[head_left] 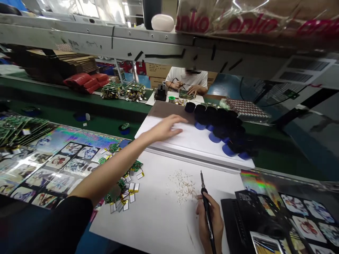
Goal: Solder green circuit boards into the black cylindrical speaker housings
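Observation:
My left hand (166, 128) reaches out flat over a white board (169, 135), fingers extended and holding nothing. Several dark round sponges on blue bases (219, 121) stand on that board to the right of the hand. My right hand (209, 218) grips a black soldering iron (204, 197) upright, tip raised, next to a scatter of pale solder crumbs (182, 185) on a white work sheet (161, 222). Small silver pouch batteries with green circuit boards (124, 190) lie on the sheet under my left forearm.
A holographic printed mat (53, 162) with stacked green boards lies left, and a black device (251, 215) sits right. A green conveyor belt (127, 109) runs behind, below a grey metal rail (106, 40). A co-worker (186, 79) across it holds a soldering iron.

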The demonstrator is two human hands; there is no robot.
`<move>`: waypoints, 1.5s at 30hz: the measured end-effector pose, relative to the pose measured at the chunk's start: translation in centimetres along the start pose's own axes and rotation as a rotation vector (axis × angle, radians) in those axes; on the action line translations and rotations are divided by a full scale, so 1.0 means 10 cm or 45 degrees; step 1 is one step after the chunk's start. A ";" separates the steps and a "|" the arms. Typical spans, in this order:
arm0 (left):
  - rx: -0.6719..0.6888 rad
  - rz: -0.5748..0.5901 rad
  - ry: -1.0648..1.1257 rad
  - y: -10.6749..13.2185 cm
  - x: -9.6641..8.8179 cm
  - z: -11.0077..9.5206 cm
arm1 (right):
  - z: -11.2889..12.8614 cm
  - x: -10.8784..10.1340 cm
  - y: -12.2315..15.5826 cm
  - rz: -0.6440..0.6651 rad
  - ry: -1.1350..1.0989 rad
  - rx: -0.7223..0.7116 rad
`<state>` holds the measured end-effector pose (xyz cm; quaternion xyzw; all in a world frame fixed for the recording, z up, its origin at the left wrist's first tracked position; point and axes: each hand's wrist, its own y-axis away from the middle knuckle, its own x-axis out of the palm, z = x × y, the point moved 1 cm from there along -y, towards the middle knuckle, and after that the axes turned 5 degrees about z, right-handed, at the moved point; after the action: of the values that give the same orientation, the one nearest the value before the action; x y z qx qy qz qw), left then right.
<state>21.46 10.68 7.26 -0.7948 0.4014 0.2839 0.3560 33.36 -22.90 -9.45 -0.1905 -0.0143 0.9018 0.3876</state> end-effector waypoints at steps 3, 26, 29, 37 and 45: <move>-0.053 0.122 -0.113 -0.40 0.38 -0.11 | -0.03 -0.02 0.00 -0.009 0.021 -0.016; -0.226 0.338 0.189 2.09 0.91 -0.84 | -0.19 -0.08 0.00 0.067 0.193 -0.192; -0.297 0.260 0.194 2.29 1.06 -0.80 | -0.09 -0.10 0.02 0.057 0.233 -0.237; -0.709 -0.228 -0.415 2.28 0.38 -0.01 | -0.12 -0.09 -0.01 -0.048 -0.146 -0.163; -0.964 -0.166 -0.603 2.15 0.16 0.35 | 0.20 -0.14 0.13 -0.033 -0.264 -0.231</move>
<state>3.59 3.65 -3.24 -0.8058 0.1258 0.5617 0.1392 32.62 -24.57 -7.34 -0.1302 -0.1383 0.9067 0.3767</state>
